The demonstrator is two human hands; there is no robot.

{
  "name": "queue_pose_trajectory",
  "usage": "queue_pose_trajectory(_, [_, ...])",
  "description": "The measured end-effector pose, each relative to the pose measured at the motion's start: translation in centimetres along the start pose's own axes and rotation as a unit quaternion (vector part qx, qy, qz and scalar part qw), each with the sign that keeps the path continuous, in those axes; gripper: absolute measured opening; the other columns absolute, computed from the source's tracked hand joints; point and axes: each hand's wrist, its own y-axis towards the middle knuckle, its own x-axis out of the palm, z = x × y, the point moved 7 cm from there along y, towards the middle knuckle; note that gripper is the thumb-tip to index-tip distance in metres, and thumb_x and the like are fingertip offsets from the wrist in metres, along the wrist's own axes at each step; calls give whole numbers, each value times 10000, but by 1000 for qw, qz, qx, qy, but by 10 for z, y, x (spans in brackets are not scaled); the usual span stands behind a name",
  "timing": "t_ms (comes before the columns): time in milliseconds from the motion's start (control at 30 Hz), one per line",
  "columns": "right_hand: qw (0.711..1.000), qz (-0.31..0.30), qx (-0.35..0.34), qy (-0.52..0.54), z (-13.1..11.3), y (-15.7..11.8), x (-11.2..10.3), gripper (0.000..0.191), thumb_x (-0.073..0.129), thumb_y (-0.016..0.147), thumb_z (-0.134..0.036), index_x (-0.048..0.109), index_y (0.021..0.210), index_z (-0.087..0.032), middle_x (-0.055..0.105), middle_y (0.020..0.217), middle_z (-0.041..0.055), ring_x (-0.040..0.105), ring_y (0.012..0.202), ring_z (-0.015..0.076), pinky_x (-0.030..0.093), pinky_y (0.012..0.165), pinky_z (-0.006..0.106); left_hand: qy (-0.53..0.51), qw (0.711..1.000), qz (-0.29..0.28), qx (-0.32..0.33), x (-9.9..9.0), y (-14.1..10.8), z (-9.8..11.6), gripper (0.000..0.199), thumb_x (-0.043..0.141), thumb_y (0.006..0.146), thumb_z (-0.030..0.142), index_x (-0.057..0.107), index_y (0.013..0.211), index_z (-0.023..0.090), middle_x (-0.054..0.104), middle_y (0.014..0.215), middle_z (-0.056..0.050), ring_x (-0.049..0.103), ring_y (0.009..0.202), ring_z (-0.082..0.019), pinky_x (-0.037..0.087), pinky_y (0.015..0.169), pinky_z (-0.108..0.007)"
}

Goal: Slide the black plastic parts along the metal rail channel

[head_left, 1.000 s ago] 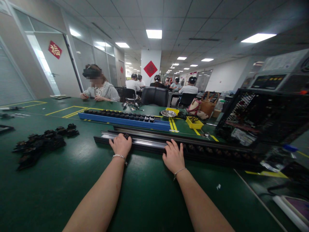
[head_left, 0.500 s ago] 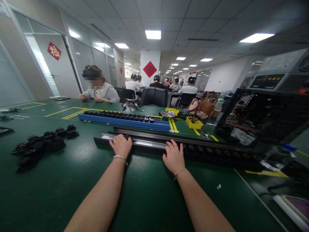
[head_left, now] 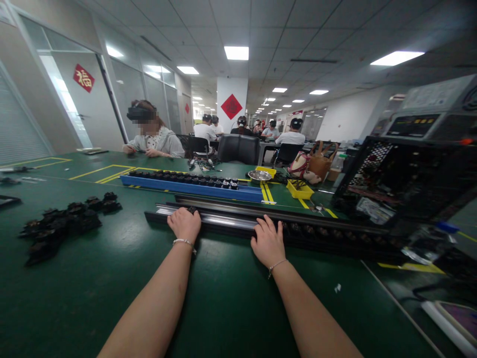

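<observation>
A long black rail (head_left: 231,221) with a shiny inner channel lies across the table in front of me. My left hand (head_left: 185,223) is closed at the rail's left part, its fingers curled down into the channel around a small black part (head_left: 192,210), mostly hidden by the fingers. Farther right, my right hand (head_left: 268,241) lies on the rail's near edge with its fingers stretched out and apart. To the right of that hand, a row of dark parts (head_left: 316,231) sits in the channel. A second black rail (head_left: 223,203) runs along behind.
Loose black parts (head_left: 70,221) are heaped at left. Behind the rails lies a blue rail (head_left: 186,188) filled with black pieces. A metal bowl (head_left: 260,175) and a yellow bin (head_left: 300,191) stand farther back. An open computer case (head_left: 376,184) is at right. A person (head_left: 152,134) sits opposite.
My left hand has slid slightly left along the rail. My right hand stays in the same place.
</observation>
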Motion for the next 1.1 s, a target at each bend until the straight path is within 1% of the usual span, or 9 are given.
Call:
queue_pose_trajectory(167, [1000,1,3,5,0,0,1,240,465,778,-214,611,967,-195,525,1303,74,273,1318,234,57,1087,553,-10,1000,1,-5,2,3,-4,373,486,766,361,561,994,76,611,1044,-191,503,1083,-295,319,972,-423])
queue_pose_trajectory(367, [1000,-1,2,-7,0,0,2,235,465,784,-222,609,968,-196,519,1307,79,266,1323,233,56,1087,552,-18,999,4,-29,3,7,-9,383,506,760,360,558,1020,83,596,1079,-180,485,1096,-298,339,955,-411])
queue_pose_trajectory(567, [1000,0,2,-2,1,0,1,235,471,781,-218,612,968,-195,522,1304,85,273,1319,238,53,1088,550,-34,999,8,-37,3,7,-11,404,512,759,340,532,1069,83,559,1145,-193,429,1167,-303,328,973,-421])
queue_pose_trajectory(767, [1000,-2,-1,-6,0,0,0,236,468,785,-223,609,973,-195,517,1309,87,266,1321,239,57,1085,551,-53,997,10,-53,6,10,-16,412,526,747,341,535,1070,85,558,1164,-187,422,1188,-295,332,990,-411])
queue_pose_trajectory(1033, [1000,8,-1,5,0,-1,-1,235,472,783,-218,607,973,-190,526,1300,79,277,1315,234,52,1086,550,-77,996,15,-40,5,10,-15,411,497,742,318,539,1075,81,570,1166,-180,401,1221,-287,312,1025,-413])
queue_pose_trajectory(1100, [1000,7,-2,5,0,-1,-1,231,476,780,-216,609,966,-190,528,1299,84,280,1313,237,55,1086,549,-84,995,16,-45,3,9,-15,445,489,734,317,531,1108,79,561,1197,-176,389,1234,-282,309,1034,-417])
